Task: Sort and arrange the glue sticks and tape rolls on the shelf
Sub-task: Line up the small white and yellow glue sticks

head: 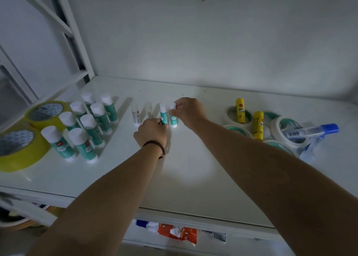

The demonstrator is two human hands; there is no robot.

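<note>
Two small teal glue sticks stand side by side mid-shelf. My left hand (151, 130) grips the base of the left one (163, 113). My right hand (188, 111) pinches the white cap of the right one (173, 118). Two small clear glue sticks (136, 116) stand just left of them. Several large teal glue sticks (91, 128) stand grouped further left. Two yellow tape rolls (21, 151) lie at the far left. On the right, white tape rolls (279, 128) lie flat, with two yellow glue sticks (258, 125) standing among them.
A blue-capped glue pen (311, 131) lies across the right tape rolls, another below it. The white shelf (184, 174) has a back wall and a left frame post (75, 42). Packets (176, 232) show on the shelf below.
</note>
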